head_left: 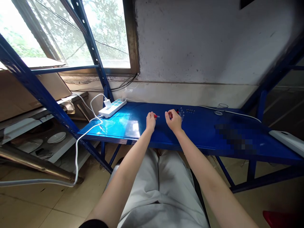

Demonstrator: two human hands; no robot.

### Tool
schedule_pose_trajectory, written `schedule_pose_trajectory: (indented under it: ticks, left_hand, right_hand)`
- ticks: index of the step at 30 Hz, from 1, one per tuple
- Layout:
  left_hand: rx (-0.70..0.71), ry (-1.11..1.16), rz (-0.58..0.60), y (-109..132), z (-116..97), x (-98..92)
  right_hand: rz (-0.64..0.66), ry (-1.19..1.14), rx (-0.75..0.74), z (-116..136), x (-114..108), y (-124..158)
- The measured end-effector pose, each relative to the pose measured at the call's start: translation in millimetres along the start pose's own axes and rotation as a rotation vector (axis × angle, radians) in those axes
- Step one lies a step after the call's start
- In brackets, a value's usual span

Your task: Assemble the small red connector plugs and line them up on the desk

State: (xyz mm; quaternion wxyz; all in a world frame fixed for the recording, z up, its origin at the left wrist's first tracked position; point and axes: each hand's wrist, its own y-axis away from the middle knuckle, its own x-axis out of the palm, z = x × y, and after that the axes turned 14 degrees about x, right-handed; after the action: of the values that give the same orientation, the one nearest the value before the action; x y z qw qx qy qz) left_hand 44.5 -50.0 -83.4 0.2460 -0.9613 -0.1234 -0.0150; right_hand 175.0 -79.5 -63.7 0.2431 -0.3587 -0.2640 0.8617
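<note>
Above the blue tabletop (163,134), my left hand (150,122) is closed around a small red piece with a clear tip (156,116), which points to the right. My right hand (174,122) is a short way to the right, its fingers curled in. A bit of red shows between those fingers, too small and covered to name. Just behind my right hand lie several small clear tube-like pieces (182,114), with a dark and red piece (177,111) partly hidden by the hand. Several tiny metallic pieces (190,111) sit in rows to their right.
A white power strip (113,108) with a plugged-in adapter stands at the back left; its cable hangs over the table's left end. A clear glass cup (221,109) is at the back right. A blurred dark object (234,139) and a white device (286,142) lie farther right.
</note>
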Motion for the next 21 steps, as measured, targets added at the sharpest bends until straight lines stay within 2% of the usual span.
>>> schedule_pose_trajectory:
  ticks: [6, 9, 12, 16, 21]
  left_hand:
    - [-0.016, 0.055, 0.165, 12, -5, -0.1]
    - [-0.059, 0.094, 0.222, 13, -7, -0.1]
    - [-0.078, 0.129, 0.274, 14, -9, -1.4]
    - [-0.082, 0.151, 0.292, 14, -10, -2.3]
    - [-0.094, 0.150, 0.258, 13, -6, -0.8]
  right_hand:
    - [0.177, 0.017, 0.113, -2, 12, 11]
    - [0.270, 0.034, 0.118, -7, 11, 13]
    - [0.296, 0.050, 0.101, -9, 11, 13]
    - [0.316, 0.046, 0.088, -10, 13, 12]
    - [0.368, 0.046, 0.075, -12, 15, 11]
